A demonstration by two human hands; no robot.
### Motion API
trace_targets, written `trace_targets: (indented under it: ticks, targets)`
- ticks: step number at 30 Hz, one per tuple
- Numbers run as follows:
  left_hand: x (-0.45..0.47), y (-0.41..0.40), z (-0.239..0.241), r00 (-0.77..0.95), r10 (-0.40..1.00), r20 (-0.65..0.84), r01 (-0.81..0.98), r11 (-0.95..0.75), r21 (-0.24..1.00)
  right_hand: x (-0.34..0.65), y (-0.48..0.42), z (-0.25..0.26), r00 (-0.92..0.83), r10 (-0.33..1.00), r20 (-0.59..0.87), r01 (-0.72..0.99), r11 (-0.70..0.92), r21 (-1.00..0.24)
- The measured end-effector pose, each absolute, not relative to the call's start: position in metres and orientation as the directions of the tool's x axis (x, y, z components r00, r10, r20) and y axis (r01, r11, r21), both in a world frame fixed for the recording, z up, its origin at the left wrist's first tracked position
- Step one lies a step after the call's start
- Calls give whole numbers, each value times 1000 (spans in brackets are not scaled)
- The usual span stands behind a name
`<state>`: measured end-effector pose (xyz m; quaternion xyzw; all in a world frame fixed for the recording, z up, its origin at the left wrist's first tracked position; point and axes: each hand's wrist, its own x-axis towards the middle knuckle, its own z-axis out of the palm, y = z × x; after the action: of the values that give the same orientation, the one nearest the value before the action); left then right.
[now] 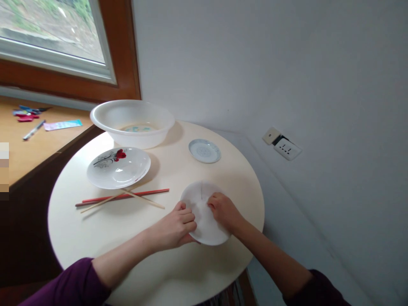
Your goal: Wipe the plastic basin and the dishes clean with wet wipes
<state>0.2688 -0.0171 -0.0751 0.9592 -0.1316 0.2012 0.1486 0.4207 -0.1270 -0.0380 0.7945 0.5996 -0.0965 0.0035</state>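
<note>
A white plate lies near the front right edge of a round cream table. My left hand grips the plate's left rim with curled fingers. My right hand rests on the plate's upper right part, its fingers bent and pressed onto the surface. A thin line or crack runs down from the plate's far rim.
Red and wooden chopsticks lie crossed left of the plate. Beyond them stand a white plate with a red flower, a large white basin and a small blue-grey saucer. A wooden sill with pens is at left, a wall socket at right.
</note>
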Motion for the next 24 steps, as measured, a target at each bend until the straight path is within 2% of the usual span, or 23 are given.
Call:
trace_targets:
  ticks: [5, 11, 15, 24]
  targets:
    - [268, -19, -76, 886, -186, 424, -292, -935, 201, 417, -121, -39, 235, 953, -190, 962, -256, -97]
    - [269, -21, -77, 898, -168, 406, -277, -934, 227, 414, -118, -41, 203, 955, -216, 971, -225, -82]
    - [269, -22, -77, 895, -157, 417, -271, -934, 231, 415, -119, -41, 260, 945, -198, 962, -271, -32]
    - [268, -23, -77, 887, -158, 435, -273, -937, 217, 413, -117, -41, 252, 948, -194, 965, -261, -24]
